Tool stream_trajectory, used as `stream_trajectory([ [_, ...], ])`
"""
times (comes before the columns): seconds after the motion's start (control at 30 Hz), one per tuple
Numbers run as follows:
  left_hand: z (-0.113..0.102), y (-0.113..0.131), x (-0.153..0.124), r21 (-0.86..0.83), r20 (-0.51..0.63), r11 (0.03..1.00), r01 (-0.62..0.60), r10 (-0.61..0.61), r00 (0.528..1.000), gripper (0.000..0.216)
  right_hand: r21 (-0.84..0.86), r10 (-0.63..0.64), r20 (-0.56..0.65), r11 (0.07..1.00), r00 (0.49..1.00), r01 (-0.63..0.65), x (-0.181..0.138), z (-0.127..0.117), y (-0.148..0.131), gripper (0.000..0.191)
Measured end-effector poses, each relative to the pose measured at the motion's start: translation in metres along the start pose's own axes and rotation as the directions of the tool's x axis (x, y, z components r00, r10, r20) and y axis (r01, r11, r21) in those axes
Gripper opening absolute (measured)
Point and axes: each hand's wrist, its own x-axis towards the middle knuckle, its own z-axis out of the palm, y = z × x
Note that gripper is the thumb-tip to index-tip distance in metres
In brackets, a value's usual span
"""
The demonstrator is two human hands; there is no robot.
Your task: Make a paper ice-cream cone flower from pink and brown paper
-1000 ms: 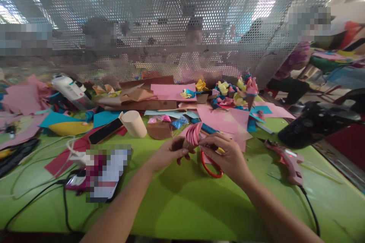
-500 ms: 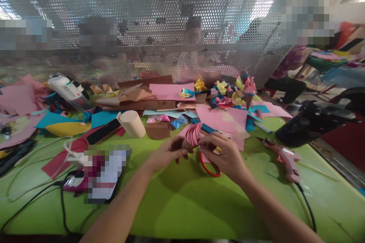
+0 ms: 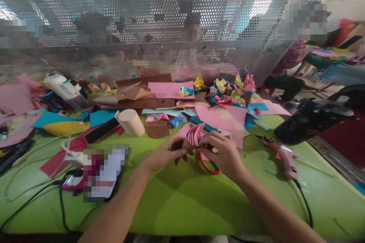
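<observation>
A small pink paper piece (image 3: 194,135) with layered, curved folds is held between my two hands above the green table (image 3: 171,205). My left hand (image 3: 171,152) is closed on its lower left part, where a bit of brown shows between the fingers. On the right side, the fingertips of my right hand (image 3: 219,150) pinch its edge. Beneath my right hand, a red loop (image 3: 209,167), like a scissors handle, lies on the table; the rest of it is hidden. Pink paper sheets (image 3: 225,121) and a blue roll (image 3: 203,124) lie just behind the hands.
A pink glue gun (image 3: 285,157) with a cord lies at right, near a dark tumbler (image 3: 305,121). At left are a phone (image 3: 107,174), cables and a cream paper roll (image 3: 131,122). Paper flowers (image 3: 225,91) and brown paper pile before a perforated metal screen (image 3: 159,26). A person sits at far right.
My hands stay almost in place with the pink paper piece. The right fingers have shifted slightly on its edge, and the whole view has moved a little.
</observation>
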Motion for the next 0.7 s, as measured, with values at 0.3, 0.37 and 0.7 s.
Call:
stream_trajectory([
  [0.3, -0.0006, 0.0007, -0.0002, -0.023, -0.022, 1.000, -0.015, 0.014, 1.000, 0.048, 0.048, 0.035, -0.005, 0.998, 0.999, -0.034, -0.0027, 0.0010, 0.0041, 0.005],
  [0.37, -0.0008, 0.0005, -0.0003, -0.027, -0.015, 1.000, -0.016, 0.015, 1.000, 0.049, 0.077, 0.062, -0.007, 0.995, 0.998, -0.061, -0.0022, 0.0007, 0.0034, 0.007],
  [0.7, -0.0030, -0.0040, 0.0012, -0.061, -0.131, 0.995, -0.084, 0.075, 0.988, 0.054, 0.229, 0.238, -0.059, 0.948, 0.970, -0.219, -0.0007, -0.0069, -0.0012, 0.014],
])
